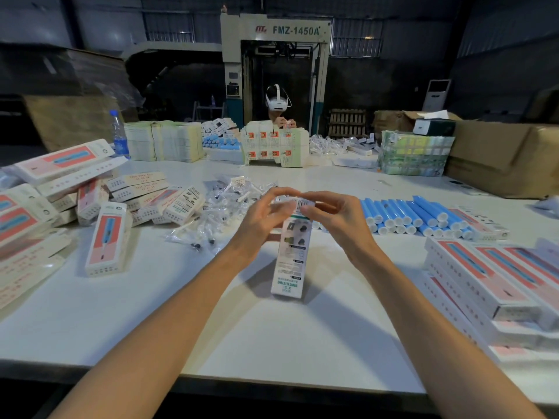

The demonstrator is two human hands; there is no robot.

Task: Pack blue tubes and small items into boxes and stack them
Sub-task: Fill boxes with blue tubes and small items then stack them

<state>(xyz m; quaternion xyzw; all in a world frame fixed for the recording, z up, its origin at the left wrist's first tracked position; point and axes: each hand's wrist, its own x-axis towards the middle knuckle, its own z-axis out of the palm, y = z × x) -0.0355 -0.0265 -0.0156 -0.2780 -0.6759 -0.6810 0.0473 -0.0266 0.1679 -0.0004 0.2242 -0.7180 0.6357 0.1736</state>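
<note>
Item 1: box (289,255), one, upright at table centre, foot on the table (272,337), printed face toward the viewer.
Grip: left hand (260,220) and right hand (335,220) meet at its top end. The fingers of both curl round the closing flap and pinch it. The body below the hands is untouched.
Room: bare tabletop runs from the box foot to the near edge, between the forearms.
Item 2: blue tubes (417,216), layered heap just right of the right hand. There are well over a dozen; the exact count cannot be told.
Item 3: bagged small items (217,213), loose pile behind the left hand, uncountable.
Item 4: finished boxes (484,276), flat stack at the right edge.
Item 5: scattered boxes (106,237), a jumble on the left.
</note>
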